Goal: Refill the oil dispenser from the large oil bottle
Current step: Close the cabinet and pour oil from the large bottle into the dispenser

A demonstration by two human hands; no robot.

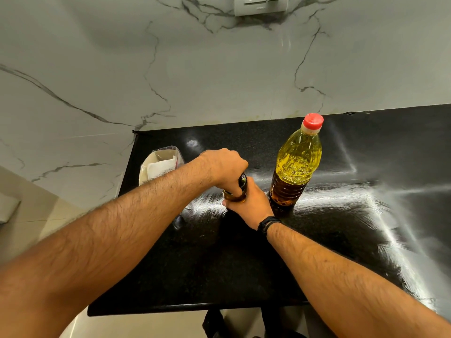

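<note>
While both arms reach forward over the black counter (pixel 341 240), the two hands meet on the oil dispenser (pixel 238 191), a small dark amber glass bottle that stands on the counter near its middle; the left hand (pixel 223 167) sits on top of it, fingers curled down round its upper end, so the cap and neck are hidden; the right hand (pixel 251 203) wraps the lower body from the right side, its fingers clamped round the glass, with only a band of amber showing between the two hands; a dark wristband (pixel 268 224) circles the right wrist. Just beside the right hand, to its right and a little further back, the large oil bottle (pixel 296 164) stands upright on the counter; it is clear plastic, holds yellow oil nearly to the shoulder, and its red cap (pixel 313 120) is on; whether it touches the hand cannot be told. Behind the left forearm, near the counter's left edge, lies a pale paper tray (pixel 158 164) with white paper in it, wrapped in clear plastic; beyond the counter rises a white marble wall (pixel 195 69) with grey veins, and a switch plate (pixel 261 4) is set at its top edge.
</note>
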